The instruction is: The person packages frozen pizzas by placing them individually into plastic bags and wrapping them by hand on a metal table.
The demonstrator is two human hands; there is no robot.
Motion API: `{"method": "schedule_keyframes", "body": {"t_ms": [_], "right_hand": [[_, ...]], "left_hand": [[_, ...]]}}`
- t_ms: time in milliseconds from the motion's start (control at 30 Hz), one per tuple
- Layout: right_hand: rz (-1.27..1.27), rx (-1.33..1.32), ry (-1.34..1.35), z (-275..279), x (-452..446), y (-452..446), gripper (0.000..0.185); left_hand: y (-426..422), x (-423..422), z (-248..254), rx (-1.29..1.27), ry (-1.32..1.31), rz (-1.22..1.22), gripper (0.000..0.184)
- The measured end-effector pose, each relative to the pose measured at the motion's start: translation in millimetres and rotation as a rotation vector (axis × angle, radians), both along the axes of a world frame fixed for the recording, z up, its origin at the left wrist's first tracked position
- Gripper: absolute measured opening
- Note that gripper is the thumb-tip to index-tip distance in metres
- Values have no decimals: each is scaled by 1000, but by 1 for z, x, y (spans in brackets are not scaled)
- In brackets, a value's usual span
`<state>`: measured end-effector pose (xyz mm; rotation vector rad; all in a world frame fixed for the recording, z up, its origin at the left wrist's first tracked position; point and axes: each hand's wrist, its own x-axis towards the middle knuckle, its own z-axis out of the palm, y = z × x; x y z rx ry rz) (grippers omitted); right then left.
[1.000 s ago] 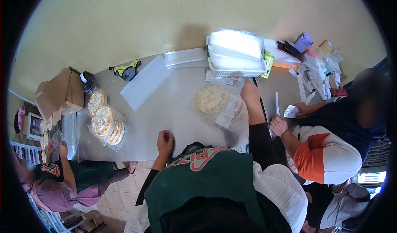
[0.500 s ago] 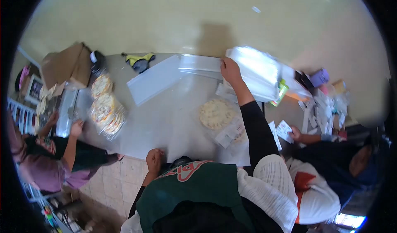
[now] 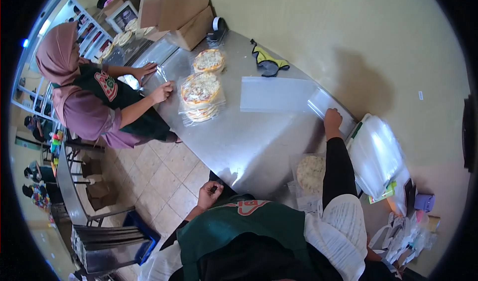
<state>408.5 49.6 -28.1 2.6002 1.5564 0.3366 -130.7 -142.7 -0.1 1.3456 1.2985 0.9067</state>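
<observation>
Your right hand (image 3: 333, 123) curled by film (image 3: 318, 102), grip unclear; sleeve (image 3: 339, 167) hides part of pizza (image 3: 308, 174). Your left hand (image 3: 210, 195) half-curled, contents unclear.

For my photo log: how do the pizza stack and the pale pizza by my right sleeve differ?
The pizza stack holds several pizzas; the pale pizza shows just one round. The pizza stack's top shows reddish patches; the pale pizza shows none. No arm covers the pizza stack; the right sleeve partly hides the pale pizza. Both lie in clear plastic on the table.
</observation>
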Motion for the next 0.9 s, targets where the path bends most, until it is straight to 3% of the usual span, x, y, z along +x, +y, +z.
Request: {"method": "schedule_keyframes", "body": {"t_ms": [133, 367, 533, 633, 767, 867, 900], "right_hand": [[-17, 272, -76, 5, -1, -11, 16], [-110, 110, 137, -13, 11, -15, 18], [-223, 233, 91, 35, -2, -9, 17], [-156, 520, -10, 81, 1, -6, 16], [-27, 729, -320, 161, -15, -11, 16], [254, 792, -70, 198, -35, -23, 15], [357, 663, 88, 215, -51, -31, 15]], "left_hand": [[9, 1, -10, 22, 124, -88, 11], [15, -6, -8, 21, 215, -170, 9], [19, -12, -14, -19, 155, -152, 9], [30, -7, -19, -38, 181, -168, 10], [55, 20, 20, 137, 195, -231, 11], [90, 33, 36, 606, 287, -328, 16], [104, 37, 45, 636, 307, -387, 27]]}}
